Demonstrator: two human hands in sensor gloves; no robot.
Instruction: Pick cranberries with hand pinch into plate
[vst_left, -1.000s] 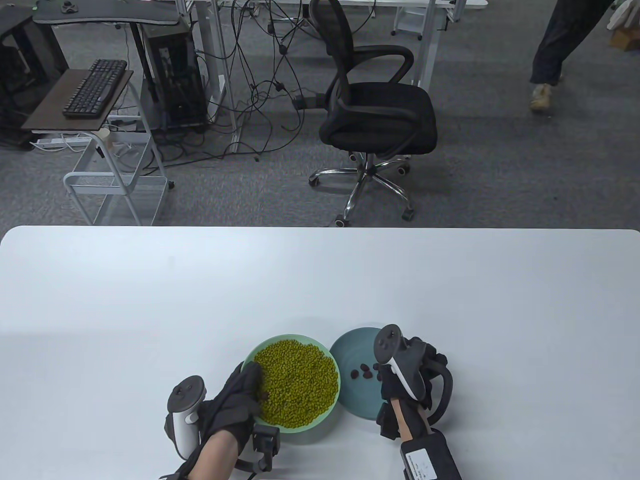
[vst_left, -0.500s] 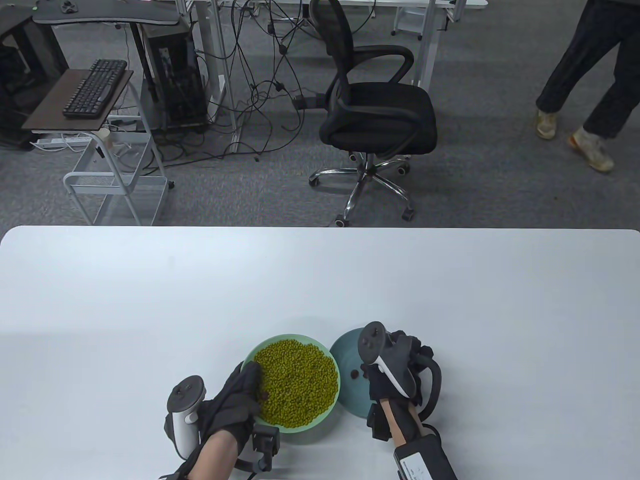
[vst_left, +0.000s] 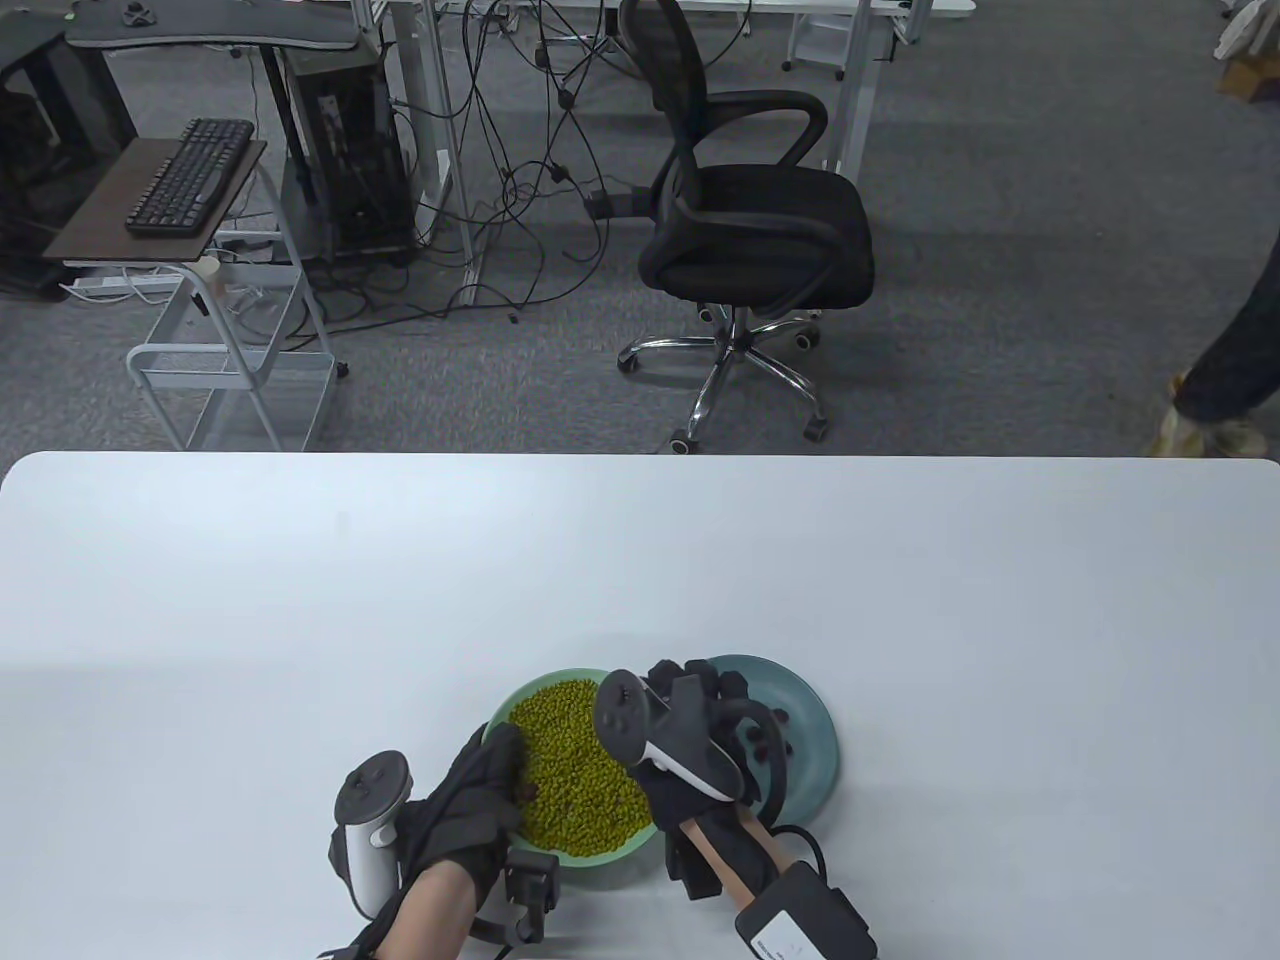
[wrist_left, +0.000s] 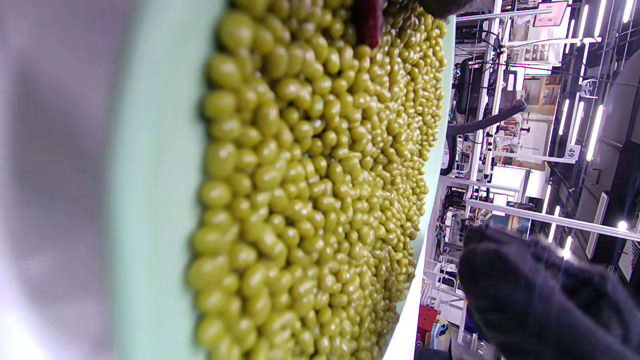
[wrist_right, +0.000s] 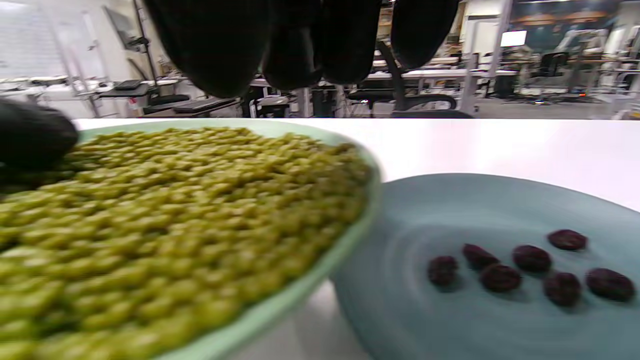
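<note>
The left hand (vst_left: 470, 800) rests on the left rim of the green bowl (vst_left: 610, 855), fingers curled over the edge and touching the beans (vst_left: 570, 760); it steadies the bowl and holds no loose item. In the left wrist view, one dark red cranberry (wrist_left: 369, 22) lies among the beans at the top edge, just beside those fingers. Judged from this, it is the next piece to remove.

The right hand (vst_left: 690, 740) hovers over the right side of the bowl, between the bowl and the blue plate (vst_left: 815, 745). In the right wrist view its fingers (wrist_right: 225, 45) hang loosely apart above the beans, with nothing between them. Six cranberries (wrist_right: 500, 277) lie in the plate, which touches the bowl on the white desk (vst_left: 300, 600).

To do this step well, bring thumb and forefinger down on either side of the cranberry only. Close gently, since the fruit looks soft. Lift straight up so that no beans ride along or spill over the rim. Keep the bowl steadied throughout, then carry the fruit across and let go low over the plate.
</note>
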